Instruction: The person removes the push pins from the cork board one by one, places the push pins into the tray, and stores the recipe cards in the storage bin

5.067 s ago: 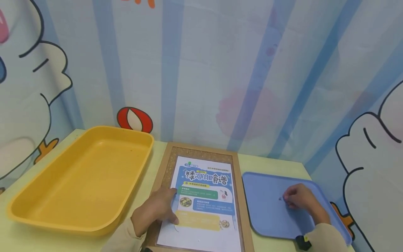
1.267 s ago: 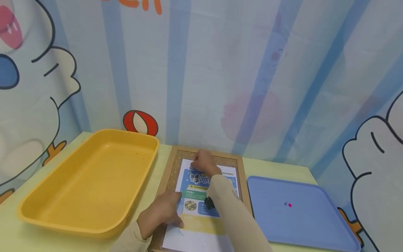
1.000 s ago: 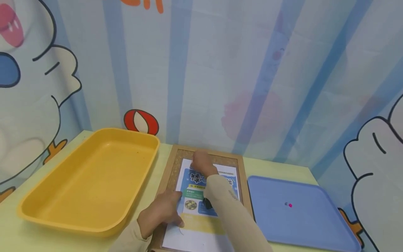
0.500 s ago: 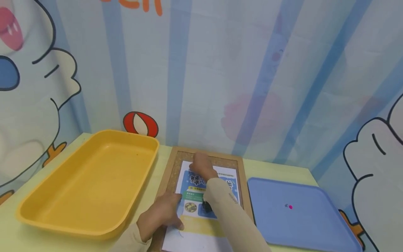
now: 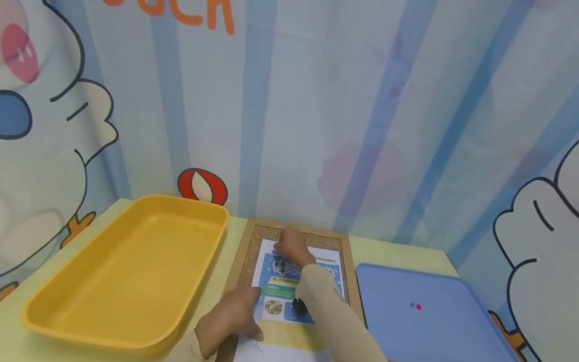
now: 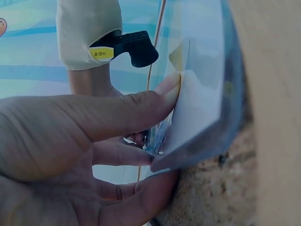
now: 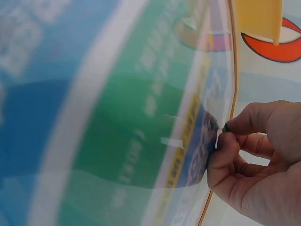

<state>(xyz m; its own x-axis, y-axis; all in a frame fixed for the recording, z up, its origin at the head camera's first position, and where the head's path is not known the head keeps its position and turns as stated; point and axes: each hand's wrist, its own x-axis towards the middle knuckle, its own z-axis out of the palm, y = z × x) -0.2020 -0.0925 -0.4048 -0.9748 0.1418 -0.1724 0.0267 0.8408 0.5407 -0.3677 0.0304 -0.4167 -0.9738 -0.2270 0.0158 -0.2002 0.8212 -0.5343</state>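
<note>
My right hand (image 5: 293,246) is at the top left of a printed poster (image 5: 289,347), where its thumb and index finger pinch a small green pushpin (image 7: 226,128). The poster has a clear, shiny surface and lies on a wood-framed cork board (image 5: 326,239). At the board's left side, my left hand (image 5: 232,317) rests on the poster's edge with thumb and fingers spread. In the left wrist view that edge stands slightly off the cork, the thumb (image 6: 155,103) touching it. The pin's point is hidden.
A deep yellow tray (image 5: 36,314) stands left of the board. To the right lies a flat blue tray (image 5: 398,327) bearing a pink pushpin (image 5: 418,307). Behind the pale yellow table (image 5: 402,251) hangs a striped cartoon curtain (image 5: 298,125).
Since the oldest frame, my right hand has gone from the blue tray to the poster's top left. It has barely moved in the last second. My left hand keeps its place.
</note>
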